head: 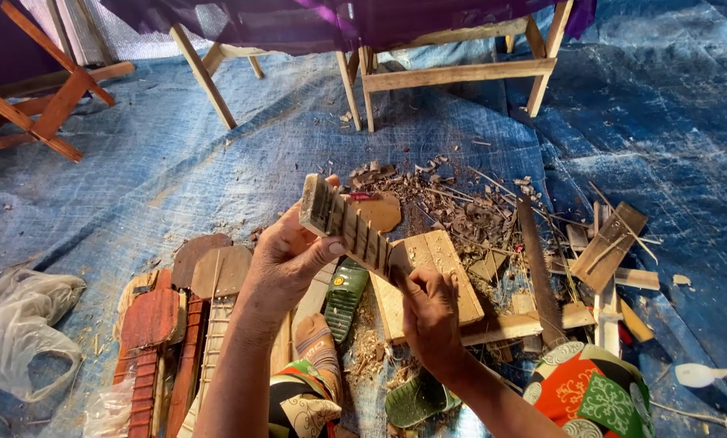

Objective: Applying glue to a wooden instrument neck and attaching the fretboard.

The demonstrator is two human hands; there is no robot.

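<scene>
two hands on one piece here. the left hand (286, 259) is clamped around the fretted wooden neck (346, 227), thumb pressed on the near face, fingers wrapped behind the far edge. the neck rises tilted out of that grip, its square end up and to the left, above the fingers, with about six thin frets across it. the right hand (430, 312) is closed in a fist at the neck's lower end, just where the wood runs out; what it grips cannot be made out, hidden inside the fingers.

just beneath the hands, one pale wooden block (453, 280) lies flat on the blue tarp (217, 154), with a flat wooden slat (514, 326) poking out from under it. two green sandals now: one (344, 294) under the neck beside a bare foot (319, 345), one (416, 399) near the right wrist. one long dark saw blade (539, 276) runs down to the right of the block. beyond the neck, a heap of wood shavings (461, 211) and one small rounded wooden cut-out (377, 212).

to the left, a row of unfinished small wooden instruments (177, 332), at least three side by side, reddish and pale. one crumpled clear plastic bag (19, 324) further left. on the right, a loose scatter of wood offcuts (611, 243). at the top, one wooden bench frame (453, 73) under purple cloth.
</scene>
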